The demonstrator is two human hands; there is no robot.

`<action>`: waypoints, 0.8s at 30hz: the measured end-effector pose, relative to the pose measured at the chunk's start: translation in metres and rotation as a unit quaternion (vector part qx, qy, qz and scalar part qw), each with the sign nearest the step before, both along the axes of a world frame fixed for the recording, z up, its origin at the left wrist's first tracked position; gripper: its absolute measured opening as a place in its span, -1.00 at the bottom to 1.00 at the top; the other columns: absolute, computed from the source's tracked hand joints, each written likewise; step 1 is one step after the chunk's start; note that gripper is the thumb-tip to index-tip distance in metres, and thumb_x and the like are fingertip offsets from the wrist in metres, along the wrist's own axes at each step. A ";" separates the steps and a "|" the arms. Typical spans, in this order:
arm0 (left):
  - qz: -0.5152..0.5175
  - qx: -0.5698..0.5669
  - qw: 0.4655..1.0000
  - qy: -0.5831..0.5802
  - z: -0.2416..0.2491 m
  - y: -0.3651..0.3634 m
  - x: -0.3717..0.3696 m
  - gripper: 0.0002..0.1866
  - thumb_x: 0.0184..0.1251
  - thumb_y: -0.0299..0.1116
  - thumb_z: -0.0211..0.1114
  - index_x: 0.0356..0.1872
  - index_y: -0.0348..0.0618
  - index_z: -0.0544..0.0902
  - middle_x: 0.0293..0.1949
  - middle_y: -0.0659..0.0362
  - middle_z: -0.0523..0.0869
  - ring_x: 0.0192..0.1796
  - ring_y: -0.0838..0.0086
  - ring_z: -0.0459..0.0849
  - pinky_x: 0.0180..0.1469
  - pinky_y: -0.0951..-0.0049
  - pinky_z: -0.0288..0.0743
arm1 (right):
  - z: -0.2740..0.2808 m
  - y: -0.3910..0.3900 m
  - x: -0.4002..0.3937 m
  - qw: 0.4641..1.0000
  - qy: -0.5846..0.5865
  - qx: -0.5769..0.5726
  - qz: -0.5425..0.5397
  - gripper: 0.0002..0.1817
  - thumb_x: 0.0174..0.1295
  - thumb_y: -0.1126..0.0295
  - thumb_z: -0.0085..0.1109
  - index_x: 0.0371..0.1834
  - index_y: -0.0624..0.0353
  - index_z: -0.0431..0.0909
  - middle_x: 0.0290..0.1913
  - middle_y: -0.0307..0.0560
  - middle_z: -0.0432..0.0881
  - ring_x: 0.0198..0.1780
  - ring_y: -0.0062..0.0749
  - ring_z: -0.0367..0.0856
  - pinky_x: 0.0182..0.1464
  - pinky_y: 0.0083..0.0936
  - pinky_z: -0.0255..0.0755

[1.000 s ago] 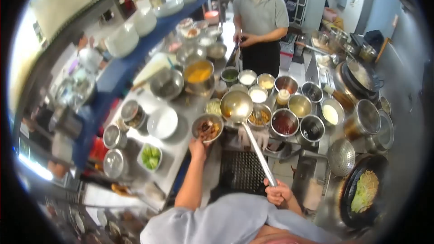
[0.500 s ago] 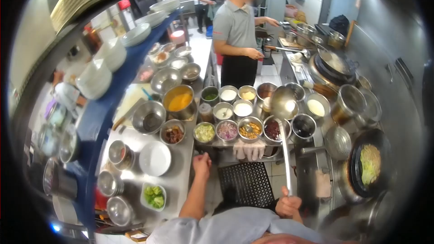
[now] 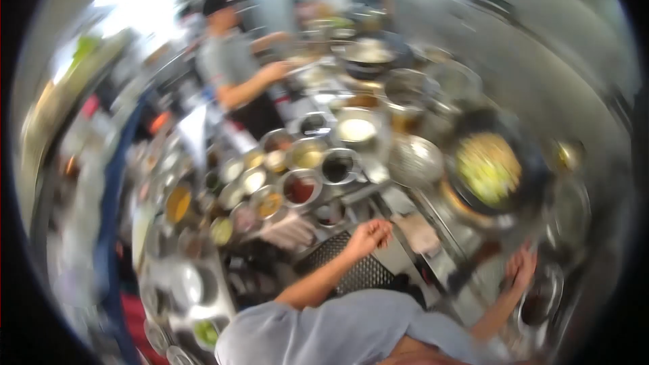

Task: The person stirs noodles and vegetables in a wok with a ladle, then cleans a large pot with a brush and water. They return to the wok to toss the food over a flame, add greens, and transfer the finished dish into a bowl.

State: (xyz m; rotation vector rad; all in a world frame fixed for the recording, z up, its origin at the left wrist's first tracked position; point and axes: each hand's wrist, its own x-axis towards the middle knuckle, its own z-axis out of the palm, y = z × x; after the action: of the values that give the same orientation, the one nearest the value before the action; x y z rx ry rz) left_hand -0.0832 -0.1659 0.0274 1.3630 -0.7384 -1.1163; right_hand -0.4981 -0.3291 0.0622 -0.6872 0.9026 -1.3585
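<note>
My left hand (image 3: 370,238) is closed in a loose fist above the floor mat (image 3: 351,260), and nothing shows in it. At the right, my right hand (image 3: 520,267) is blurred by motion, its fingers curled round the end of a metal ladle. The shiny bowl of the ladle (image 3: 568,155) is right of the wok; its handle is hard to make out. Pale noodle-like strands (image 3: 497,152) and chopped green vegetable (image 3: 488,179) lie in the black wok (image 3: 531,155). A metal pot (image 3: 541,297) stands just right of my right hand.
Bowls of ingredients, one with red sauce (image 3: 299,189), stand left of the wok beside a perforated strainer (image 3: 416,161). A folded cloth (image 3: 416,233) lies on the counter edge. Another person (image 3: 233,71) stands at the far left of the stove. Metal pots (image 3: 405,88) stand behind.
The view has turned right, towards the wok, and is blurred. My right hand has swung right with the ladle, away from the ingredient bowls. My left hand has moved away from the left counter.
</note>
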 end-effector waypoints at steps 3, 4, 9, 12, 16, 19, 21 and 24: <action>-0.070 -0.105 0.972 -0.197 -0.004 -0.075 -0.035 -0.76 0.48 -0.55 0.05 0.03 -0.25 0.63 -0.17 0.13 0.75 -0.18 0.45 0.69 -0.09 0.42 0.58 | 0.032 -0.021 -0.033 0.968 0.130 0.078 -0.202 -0.59 0.26 0.33 0.21 0.14 0.21 0.43 -0.64 -0.41 0.33 -0.73 -0.70 0.18 -0.71 -0.63 0.06; -0.085 -0.151 0.971 -0.164 -0.025 -0.103 -0.037 -0.70 0.44 -0.61 0.03 0.10 -0.26 0.61 -0.11 0.10 0.75 -0.06 0.40 0.68 0.05 0.41 0.53 | 0.043 -0.027 -0.053 0.981 0.121 0.061 -0.141 -0.71 0.24 0.34 0.21 -0.05 0.19 0.41 -0.63 -0.38 0.36 -0.70 -0.66 0.26 -0.69 -0.60 0.10; -0.113 -0.159 0.900 -0.389 0.034 -0.165 -0.085 -0.57 0.40 -0.53 0.12 0.28 -0.28 0.46 0.32 -0.12 0.49 0.35 0.07 0.45 0.36 0.23 0.33 | 0.075 -0.040 -0.089 0.937 0.272 0.102 -0.195 -0.67 0.17 0.42 0.08 -0.06 0.40 0.33 -0.56 -0.15 0.47 -0.62 -0.45 0.48 -0.61 -0.42 0.38; -0.130 -0.217 0.833 -0.492 0.038 -0.191 -0.096 -0.57 0.40 -0.51 0.13 0.28 -0.30 0.45 0.35 -0.22 0.42 0.43 -0.10 0.34 0.42 0.11 0.24 | 0.048 -0.066 -0.112 0.901 0.363 0.129 -0.198 -0.67 0.17 0.39 0.09 -0.10 0.43 0.38 -0.53 -0.07 0.53 -0.62 -0.41 0.49 -0.61 -0.44 0.37; -0.165 -0.238 0.793 -0.535 0.004 -0.223 -0.084 -0.58 0.36 -0.50 0.15 0.24 -0.30 0.47 0.33 -0.27 0.42 0.40 -0.20 0.33 0.43 0.01 0.21 | 0.012 -0.098 -0.134 0.852 0.449 0.204 -0.175 -0.69 0.17 0.39 0.09 -0.11 0.41 0.45 -0.52 -0.01 0.57 -0.63 -0.38 0.48 -0.57 -0.46 0.40; -0.171 -0.286 0.757 -0.563 -0.005 -0.231 -0.071 -0.61 0.32 -0.48 0.19 0.18 -0.25 0.52 0.25 -0.24 0.50 0.35 -0.12 0.40 0.41 -0.02 0.23 | 0.009 -0.081 -0.140 0.895 -0.414 0.064 -0.155 -0.90 0.22 0.53 0.10 -0.28 0.34 0.43 -0.57 -0.26 0.44 -0.62 -0.59 0.41 -0.54 -0.66 0.29; -0.178 -0.264 0.751 -0.579 0.001 -0.232 -0.065 -0.62 0.30 -0.46 0.22 0.14 -0.24 0.54 0.21 -0.19 0.54 0.33 -0.07 0.44 0.39 -0.02 0.24 | -0.008 -0.075 -0.136 0.882 -0.455 0.034 -0.119 -0.91 0.23 0.54 0.10 -0.31 0.32 0.40 -0.59 -0.32 0.37 -0.62 -0.64 0.35 -0.56 -0.70 0.23; -0.165 -0.244 0.736 -0.610 0.017 -0.239 -0.069 -0.68 0.31 -0.35 0.25 0.06 -0.19 0.58 0.04 -0.07 0.67 0.20 0.01 0.55 0.33 -0.02 0.30 | 0.005 -0.049 -0.100 0.904 -0.407 0.030 -0.126 -0.90 0.24 0.55 0.10 -0.32 0.24 0.36 -0.61 -0.42 0.23 -0.65 -0.69 0.21 -0.60 -0.75 0.14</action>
State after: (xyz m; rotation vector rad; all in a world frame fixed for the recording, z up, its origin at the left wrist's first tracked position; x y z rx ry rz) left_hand -0.1524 -0.4049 0.0444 1.4003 -2.1185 -0.0371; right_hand -0.5985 -0.3777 0.0670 0.0877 0.3479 -1.6406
